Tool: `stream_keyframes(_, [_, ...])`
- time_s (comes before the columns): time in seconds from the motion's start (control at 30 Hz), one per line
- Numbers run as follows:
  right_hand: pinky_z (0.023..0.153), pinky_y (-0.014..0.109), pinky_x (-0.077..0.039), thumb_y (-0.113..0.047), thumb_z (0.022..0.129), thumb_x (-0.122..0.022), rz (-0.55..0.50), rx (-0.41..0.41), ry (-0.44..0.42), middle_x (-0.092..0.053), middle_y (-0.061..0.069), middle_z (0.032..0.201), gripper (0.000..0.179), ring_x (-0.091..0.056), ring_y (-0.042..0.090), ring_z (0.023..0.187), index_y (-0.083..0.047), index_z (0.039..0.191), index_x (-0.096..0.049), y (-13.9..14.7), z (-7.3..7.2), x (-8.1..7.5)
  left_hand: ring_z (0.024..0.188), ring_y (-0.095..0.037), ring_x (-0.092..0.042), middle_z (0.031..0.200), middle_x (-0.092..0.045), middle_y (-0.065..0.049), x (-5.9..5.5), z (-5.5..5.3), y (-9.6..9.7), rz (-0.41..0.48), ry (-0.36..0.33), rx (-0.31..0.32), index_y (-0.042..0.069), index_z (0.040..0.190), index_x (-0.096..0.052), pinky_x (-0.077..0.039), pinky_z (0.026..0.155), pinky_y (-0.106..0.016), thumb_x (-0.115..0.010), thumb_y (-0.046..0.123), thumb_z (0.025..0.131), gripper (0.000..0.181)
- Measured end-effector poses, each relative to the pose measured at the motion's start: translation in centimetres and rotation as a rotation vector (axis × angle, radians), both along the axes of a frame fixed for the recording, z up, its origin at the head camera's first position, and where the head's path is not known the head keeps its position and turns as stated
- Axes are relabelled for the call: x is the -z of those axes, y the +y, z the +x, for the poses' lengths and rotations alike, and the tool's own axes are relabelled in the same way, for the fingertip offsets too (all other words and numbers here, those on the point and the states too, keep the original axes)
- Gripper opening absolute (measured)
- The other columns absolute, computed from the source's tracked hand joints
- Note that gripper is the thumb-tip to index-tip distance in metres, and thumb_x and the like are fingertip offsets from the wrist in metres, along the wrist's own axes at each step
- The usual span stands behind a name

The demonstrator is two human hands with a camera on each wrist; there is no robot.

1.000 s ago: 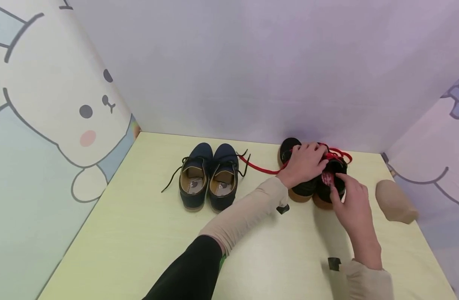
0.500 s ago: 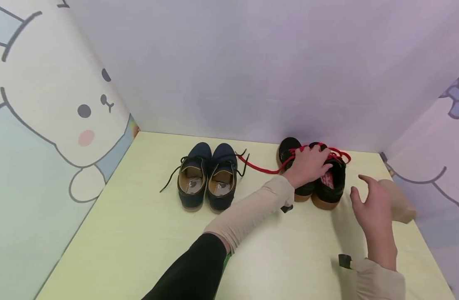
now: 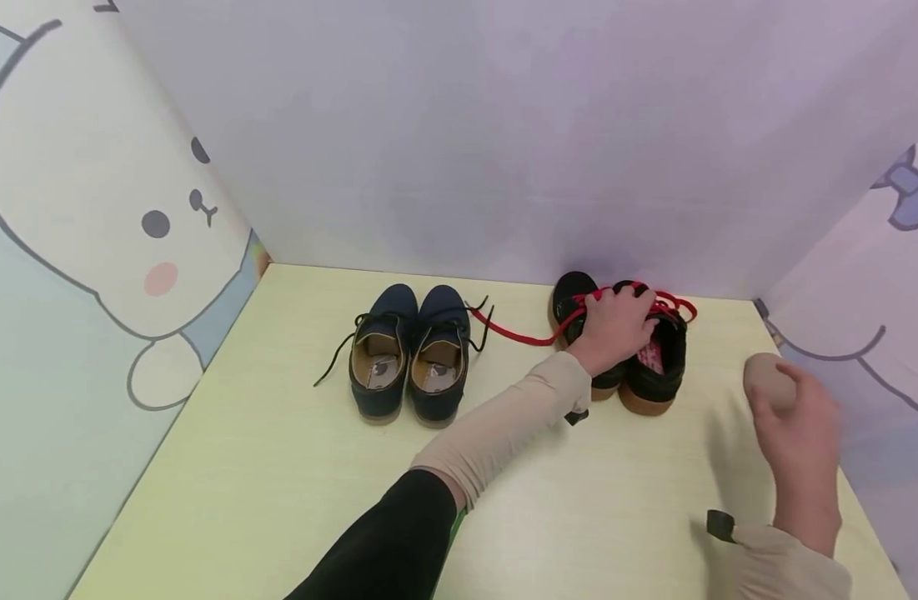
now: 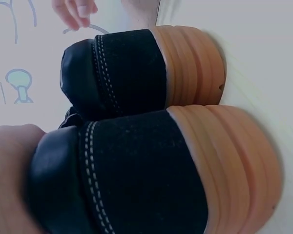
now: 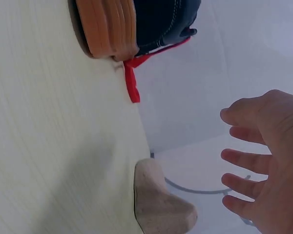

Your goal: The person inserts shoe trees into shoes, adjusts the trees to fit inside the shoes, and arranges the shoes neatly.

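My left hand [image 3: 616,329] rests across a pair of black shoes with tan soles, fingers over the red laces [image 3: 529,340]. The nearer right shoe [image 3: 664,362] shows a pink insole; the other shoe [image 3: 571,293] is partly under the hand. Both heels, one nearer [image 4: 141,170] and one farther [image 4: 132,68], fill the left wrist view. My right hand [image 3: 800,433] hovers at the right with nothing in it, fingers spread loosely in the right wrist view. Below it lies a beige, bent, sock-like thing [image 5: 161,204], partly covered by that hand in the head view.
Dark blue shoes, a left one [image 3: 378,398] and a right one [image 3: 434,406], stand side by side at the middle left, with loose dark laces. A pale wall [image 3: 428,142] closes the back of the yellowish table [image 3: 316,475]. Printed side panels [image 3: 38,333] flank it.
My right hand has left the opening of the right black shoe and moved right, over the beige thing. The left hand stays on the shoes, which have hardly moved.
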State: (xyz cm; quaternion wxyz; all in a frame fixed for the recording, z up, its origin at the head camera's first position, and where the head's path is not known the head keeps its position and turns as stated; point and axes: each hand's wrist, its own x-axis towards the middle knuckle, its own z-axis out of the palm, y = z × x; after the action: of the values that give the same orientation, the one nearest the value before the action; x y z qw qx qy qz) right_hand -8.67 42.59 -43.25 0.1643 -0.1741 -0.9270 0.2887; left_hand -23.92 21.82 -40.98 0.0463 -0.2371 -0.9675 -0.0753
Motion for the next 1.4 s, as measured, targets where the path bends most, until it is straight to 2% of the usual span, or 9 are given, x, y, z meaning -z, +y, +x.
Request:
stream_keyframes(0.27, [0.123, 0.064, -0.018, -0.009, 0.092, -0.06, 0.087, 0.079, 0.072, -0.049, 0.042, 0.145, 0.057, -0.039, 0.061, 0.138, 0.01, 0.145, -0.049, 3.2, 1.8, 0.6, 0.117, -0.018, -0.065, 0.133, -0.066, 0.01, -0.1, -0.2, -0.1, 0.069, -0.01, 0.001, 0.037, 0.135, -0.059, -0.052, 0.1, -0.046, -0.049, 0.054, 0.107, 0.034])
stream_keyframes(0.5, [0.124, 0.065, -0.012, -0.011, 0.097, -0.06, 0.063, 0.092, -0.012, -0.036, 0.039, 0.157, 0.064, -0.029, 0.059, 0.147, 0.007, 0.155, -0.039, 5.1, 3.3, 1.3, 0.122, -0.016, -0.063, 0.141, -0.064, 0.013, -0.4, -0.2, -0.1, 0.093, -0.064, -0.013, 0.04, 0.142, -0.056, -0.051, 0.102, -0.044, -0.052, 0.054, 0.106, 0.039])
stream_keyframes(0.63, [0.121, 0.069, -0.017, -0.01, 0.097, -0.062, 0.068, 0.061, -0.038, -0.038, 0.042, 0.155, 0.065, -0.031, 0.064, 0.143, 0.009, 0.154, -0.038, 5.6, 3.4, 1.6, 0.12, -0.016, -0.063, 0.139, -0.064, 0.013, -0.4, -0.2, -0.2, 0.098, -0.065, -0.018, 0.04, 0.139, -0.058, -0.051, 0.101, -0.043, -0.053, 0.054, 0.105, 0.037])
stream_keyframes(0.83, [0.12, 0.071, -0.021, -0.012, 0.1, -0.061, 0.046, 0.023, -0.121, -0.034, 0.043, 0.155, 0.068, -0.03, 0.067, 0.141, 0.01, 0.157, -0.03, 6.0, 3.2, 2.0, 0.121, -0.017, -0.062, 0.142, -0.063, 0.014, -0.3, -0.2, -0.1, 0.101, -0.069, -0.022, 0.04, 0.142, -0.056, -0.05, 0.101, -0.042, -0.053, 0.054, 0.105, 0.04])
stream_keyframes(1.1, [0.112, 0.074, -0.028, -0.017, 0.102, -0.059, -0.033, 0.031, -0.175, -0.036, 0.046, 0.151, 0.068, -0.033, 0.069, 0.135, 0.01, 0.157, -0.029, 6.1, 3.2, 2.4, 0.12, -0.016, -0.063, 0.141, -0.064, 0.014, -0.4, -0.2, 0.0, 0.1, -0.067, -0.027, 0.041, 0.142, -0.056, -0.05, 0.101, -0.042, -0.054, 0.054, 0.105, 0.04])
stream_keyframes(1.23, [0.107, 0.07, -0.032, -0.022, 0.101, -0.061, -0.079, 0.074, -0.204, -0.035, 0.046, 0.152, 0.072, -0.037, 0.064, 0.135, 0.01, 0.157, -0.028, 5.9, 3.2, 2.5, 0.12, -0.016, -0.063, 0.141, -0.064, 0.014, -0.4, -0.1, 0.0, 0.095, -0.063, -0.027, 0.04, 0.141, -0.057, -0.051, 0.1, -0.042, -0.054, 0.054, 0.105, 0.039])
stream_keyframes(1.3, [0.1, 0.056, -0.04, -0.024, 0.101, -0.062, -0.096, 0.1, -0.21, -0.038, 0.045, 0.151, 0.071, -0.041, 0.06, 0.132, 0.01, 0.155, -0.031, 5.7, 3.1, 2.4, 0.12, -0.016, -0.063, 0.141, -0.064, 0.014, -0.4, -0.1, 0.0, 0.092, -0.063, -0.027, 0.04, 0.141, -0.057, -0.051, 0.1, -0.042, -0.054, 0.055, 0.105, 0.04])
stream_keyframes(1.4, [0.087, 0.035, -0.039, -0.027, 0.1, -0.063, -0.13, 0.134, -0.213, -0.04, 0.043, 0.15, 0.07, -0.044, 0.056, 0.128, 0.01, 0.15, -0.033, 5.5, 2.9, 2.4, 0.121, -0.016, -0.062, 0.142, -0.063, 0.014, -0.4, -0.1, 0.0, 0.089, -0.07, -0.028, 0.041, 0.142, -0.056, -0.05, 0.102, -0.042, -0.053, 0.055, 0.105, 0.04])
